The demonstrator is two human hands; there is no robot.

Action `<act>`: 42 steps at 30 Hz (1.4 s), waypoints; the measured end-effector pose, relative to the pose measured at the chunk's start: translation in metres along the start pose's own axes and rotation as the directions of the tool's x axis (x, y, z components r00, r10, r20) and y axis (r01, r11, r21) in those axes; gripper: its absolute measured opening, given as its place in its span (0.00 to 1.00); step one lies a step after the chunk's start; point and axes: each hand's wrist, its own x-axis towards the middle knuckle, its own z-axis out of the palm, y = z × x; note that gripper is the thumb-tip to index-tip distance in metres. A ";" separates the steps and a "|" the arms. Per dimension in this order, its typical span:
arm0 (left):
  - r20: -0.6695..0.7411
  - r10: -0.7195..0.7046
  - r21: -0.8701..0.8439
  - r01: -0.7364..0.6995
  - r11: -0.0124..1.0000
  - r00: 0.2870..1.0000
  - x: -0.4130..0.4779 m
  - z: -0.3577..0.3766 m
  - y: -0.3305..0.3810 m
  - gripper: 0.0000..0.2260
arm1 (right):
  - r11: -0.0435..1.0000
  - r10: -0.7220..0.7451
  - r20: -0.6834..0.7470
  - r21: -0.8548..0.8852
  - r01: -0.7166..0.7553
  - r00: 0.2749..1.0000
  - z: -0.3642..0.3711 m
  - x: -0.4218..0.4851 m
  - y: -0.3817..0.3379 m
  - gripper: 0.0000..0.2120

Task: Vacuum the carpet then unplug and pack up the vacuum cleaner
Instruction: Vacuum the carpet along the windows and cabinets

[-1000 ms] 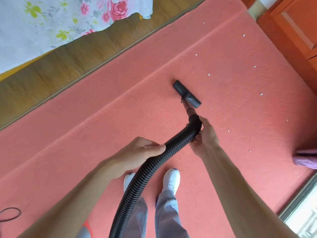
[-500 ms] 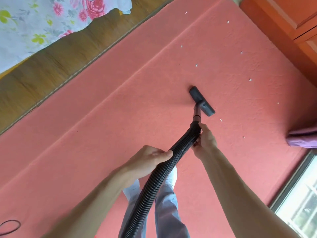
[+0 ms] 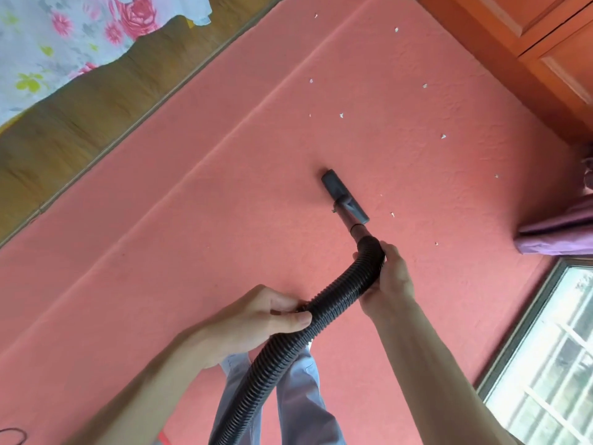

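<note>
From the head camera, the left hand [image 3: 256, 316] wraps its fingers tight around the black vacuum hose [image 3: 321, 309]. The right hand [image 3: 390, 281] grips the hose's bent end. Just past those fingers, the grey nozzle [image 3: 345, 197] sits on the pink carpet [image 3: 160, 236], near white paper bits [image 3: 392, 214].

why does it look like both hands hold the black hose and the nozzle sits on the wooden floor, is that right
Not quite. Both the left hand and right hand do hold the black hose, but the nozzle sits on the pink carpet, not the wooden floor. The head view shows it.
</note>
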 end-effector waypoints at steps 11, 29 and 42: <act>-0.121 0.043 0.024 -0.040 0.999 0.992 0.045 0.019 0.025 0.11 | 0.983 0.051 -0.045 0.178 -0.043 0.998 0.008 0.034 -0.038 0.20; 0.119 -0.014 0.148 -0.004 0.989 0.993 0.016 0.048 0.030 0.13 | 0.970 0.132 -0.065 0.213 -0.115 0.989 -0.075 0.017 -0.017 0.22; -0.106 0.007 0.158 0.010 0.987 0.994 0.063 0.080 0.024 0.19 | 0.978 0.082 0.118 0.184 -0.103 0.990 -0.078 0.078 -0.018 0.22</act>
